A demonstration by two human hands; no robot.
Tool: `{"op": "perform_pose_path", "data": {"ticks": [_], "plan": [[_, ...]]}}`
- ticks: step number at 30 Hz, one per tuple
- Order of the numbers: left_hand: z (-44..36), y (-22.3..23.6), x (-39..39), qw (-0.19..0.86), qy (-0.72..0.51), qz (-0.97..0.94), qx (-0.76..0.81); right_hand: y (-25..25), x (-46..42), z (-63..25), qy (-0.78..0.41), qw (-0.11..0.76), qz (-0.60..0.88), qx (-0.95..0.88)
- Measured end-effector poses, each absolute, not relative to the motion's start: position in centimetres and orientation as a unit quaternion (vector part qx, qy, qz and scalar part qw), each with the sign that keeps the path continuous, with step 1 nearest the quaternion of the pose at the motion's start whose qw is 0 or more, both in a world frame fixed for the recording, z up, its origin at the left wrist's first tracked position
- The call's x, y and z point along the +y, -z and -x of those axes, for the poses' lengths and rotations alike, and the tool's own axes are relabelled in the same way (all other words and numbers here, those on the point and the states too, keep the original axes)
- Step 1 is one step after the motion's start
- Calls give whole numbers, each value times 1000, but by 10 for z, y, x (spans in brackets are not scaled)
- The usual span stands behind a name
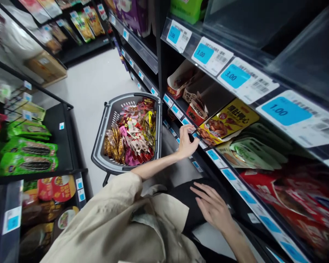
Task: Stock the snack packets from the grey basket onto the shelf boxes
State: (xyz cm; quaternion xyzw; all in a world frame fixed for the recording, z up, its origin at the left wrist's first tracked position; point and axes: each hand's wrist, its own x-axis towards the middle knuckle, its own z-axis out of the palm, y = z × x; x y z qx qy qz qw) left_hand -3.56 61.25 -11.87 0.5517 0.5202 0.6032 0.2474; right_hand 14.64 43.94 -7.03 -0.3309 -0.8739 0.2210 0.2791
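My left hand (pixel 188 142) is at the front edge of the lower shelf on the right, its fingers bent and apart with nothing visible between them. It is close to a yellow carton (pixel 229 120) with food pictured on it; I cannot tell whether they touch. My right hand (pixel 211 205) hangs above my dark-trousered leg, fingers stretched and spread, holding nothing. On the floor ahead stands a grey shopping basket (pixel 98 144), filled with many small snack packets (pixel 134 129). Behind the carton along the shelf are opened red display boxes (pixel 196 113).
Pale green packets (pixel 254 148) and red bags (pixel 293 204) fill the shelf nearer me. An upper shelf with price tags (pixel 230 75) juts out over it. At left, a rack holds green packs (pixel 30 149) and round-lidded tubs (pixel 63 188). White floor (pixel 84 76) runs between.
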Motion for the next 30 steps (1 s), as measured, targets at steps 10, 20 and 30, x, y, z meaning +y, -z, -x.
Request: {"op": "perform_pose_path", "data": {"ticks": [10, 20, 30], "plan": [[44, 123, 618, 173, -630, -593, 471, 166, 395, -208, -322, 378, 384, -779], [46, 113, 616, 185, -593, -620, 478, 191, 403, -247, -253, 168, 486, -820], [205, 40, 493, -13, -302, -663, 685, 205, 390, -287, -275, 82, 589, -755]]}}
